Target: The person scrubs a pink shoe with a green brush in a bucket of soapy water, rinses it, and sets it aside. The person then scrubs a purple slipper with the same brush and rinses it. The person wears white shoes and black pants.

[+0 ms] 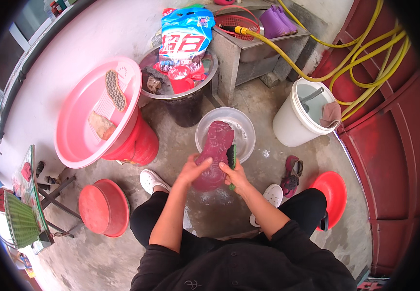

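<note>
A maroon shoe, its patterned sole turned up, is held over the near part of a translucent plastic basin on the floor. My left hand grips its left edge with the thumb on top. On the other side, my right hand holds the shoe's right edge together with a green-backed scrub brush, whose dark bristles lie against the shoe. Sudsy water shows in the basin. To the right, a maroon and dark strapped shoe rests on the wet concrete.
A white bucket of water stands right. At left, a pink basin with an insole and a stone sits on a red bucket. Detergent stands on a metal basin. A red basin lies right; yellow hose hangs behind.
</note>
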The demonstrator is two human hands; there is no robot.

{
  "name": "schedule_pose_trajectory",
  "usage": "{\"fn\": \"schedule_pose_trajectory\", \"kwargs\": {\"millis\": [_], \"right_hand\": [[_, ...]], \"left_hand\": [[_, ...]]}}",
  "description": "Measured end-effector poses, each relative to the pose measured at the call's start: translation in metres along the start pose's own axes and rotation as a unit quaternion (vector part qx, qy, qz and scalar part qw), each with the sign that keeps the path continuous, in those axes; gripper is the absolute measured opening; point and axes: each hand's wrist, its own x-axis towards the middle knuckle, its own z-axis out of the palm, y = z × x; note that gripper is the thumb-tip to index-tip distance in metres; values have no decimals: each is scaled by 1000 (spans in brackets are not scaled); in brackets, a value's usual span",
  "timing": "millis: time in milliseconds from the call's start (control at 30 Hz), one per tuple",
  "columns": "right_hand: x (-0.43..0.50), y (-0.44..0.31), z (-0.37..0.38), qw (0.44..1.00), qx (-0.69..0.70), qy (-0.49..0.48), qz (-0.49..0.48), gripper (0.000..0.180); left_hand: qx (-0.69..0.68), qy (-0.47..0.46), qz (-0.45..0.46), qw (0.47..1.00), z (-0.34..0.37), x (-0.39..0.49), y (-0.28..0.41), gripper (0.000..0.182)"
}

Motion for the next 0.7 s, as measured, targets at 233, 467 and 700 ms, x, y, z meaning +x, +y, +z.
{"fn": "schedule_pose_trajectory", "kwargs": {"millis": [233, 467, 700], "right_hand": [[-1, -30, -31, 883, -417, 117, -179, 51], [49, -24, 0, 769, -599, 105, -198, 48], [10, 0, 21, 748, -601, 84, -269, 49]], "left_hand": [[-75, 0, 16, 997, 8, 19, -39, 66], [54, 24, 13, 998, 12, 25, -49, 71], [131, 78, 3, 988, 6, 25, -80, 68]]}}
